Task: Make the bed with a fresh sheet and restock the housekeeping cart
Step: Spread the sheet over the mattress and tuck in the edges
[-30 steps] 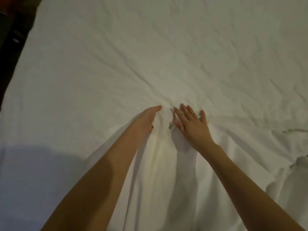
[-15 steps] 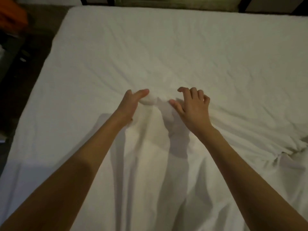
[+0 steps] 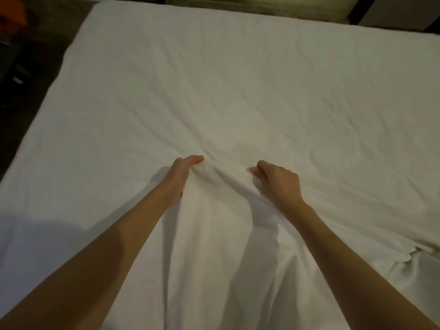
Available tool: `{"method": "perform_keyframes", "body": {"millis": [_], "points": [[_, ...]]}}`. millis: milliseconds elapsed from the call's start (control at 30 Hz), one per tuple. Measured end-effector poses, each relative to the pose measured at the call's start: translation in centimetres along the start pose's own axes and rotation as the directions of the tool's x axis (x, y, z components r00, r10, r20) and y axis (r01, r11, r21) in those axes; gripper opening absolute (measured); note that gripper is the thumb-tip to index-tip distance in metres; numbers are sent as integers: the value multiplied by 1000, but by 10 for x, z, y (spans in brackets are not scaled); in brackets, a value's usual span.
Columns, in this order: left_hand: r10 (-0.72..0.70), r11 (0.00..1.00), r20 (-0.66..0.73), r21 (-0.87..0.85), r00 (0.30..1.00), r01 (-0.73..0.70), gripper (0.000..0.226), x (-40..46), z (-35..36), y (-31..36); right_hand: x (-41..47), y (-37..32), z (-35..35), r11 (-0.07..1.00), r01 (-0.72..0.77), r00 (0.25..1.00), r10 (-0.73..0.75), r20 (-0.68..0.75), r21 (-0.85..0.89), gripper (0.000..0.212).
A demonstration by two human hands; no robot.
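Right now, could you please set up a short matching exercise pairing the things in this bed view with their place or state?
Things:
1. left hand
2. right hand
3. white sheet
4. dark floor

Place or state:
A. spread over the bed, wrinkled, bunched in the middle
B. grips the fold's right side, fingers curled
C. beyond the bed's left edge
D. grips the fold's left side, thumb on top

Pairs: 1-D, 2-B, 3-A, 4-C

Left hand (image 3: 182, 177) and right hand (image 3: 278, 181) grip a bunched white sheet (image 3: 223, 177).

White sheet (image 3: 238, 91) spread over bed, wrinkled, bunched at middle.
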State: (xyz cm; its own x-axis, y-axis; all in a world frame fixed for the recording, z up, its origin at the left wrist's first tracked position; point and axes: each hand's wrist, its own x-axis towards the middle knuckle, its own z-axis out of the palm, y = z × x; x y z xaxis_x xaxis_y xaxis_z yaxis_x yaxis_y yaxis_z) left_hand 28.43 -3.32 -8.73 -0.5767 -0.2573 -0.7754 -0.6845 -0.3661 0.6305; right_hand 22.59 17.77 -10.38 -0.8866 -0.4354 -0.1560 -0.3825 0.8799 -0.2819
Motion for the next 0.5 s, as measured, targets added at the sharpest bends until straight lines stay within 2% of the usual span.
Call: {"method": "perform_keyframes", "body": {"millis": [33,100,200,267,367,500], "points": [[16,1000,11,-2,1000,-16,26,1,-4,6,6,-4,-6,999,33,999,-33,-31,1,38],[67,998,25,4,997,-67,22,4,-16,22,22,-16,-17,995,101,990,-98,-97,26,36],[147,989,35,6,989,-147,48,10,-40,52,51,-43,-25,980,195,958,-181,-221,45,33],[204,979,-7,-2,979,-204,51,16,-59,76,75,-65,-27,971,232,942,-212,-259,49,32],[261,965,-48,-9,964,-262,31,32,-83,105,114,-92,-23,966,255,935,-238,-263,31,31],[193,980,-24,-37,981,-194,38,72,-106,94,141,-99,9,975,216,951,-224,-213,-58,33]]}}
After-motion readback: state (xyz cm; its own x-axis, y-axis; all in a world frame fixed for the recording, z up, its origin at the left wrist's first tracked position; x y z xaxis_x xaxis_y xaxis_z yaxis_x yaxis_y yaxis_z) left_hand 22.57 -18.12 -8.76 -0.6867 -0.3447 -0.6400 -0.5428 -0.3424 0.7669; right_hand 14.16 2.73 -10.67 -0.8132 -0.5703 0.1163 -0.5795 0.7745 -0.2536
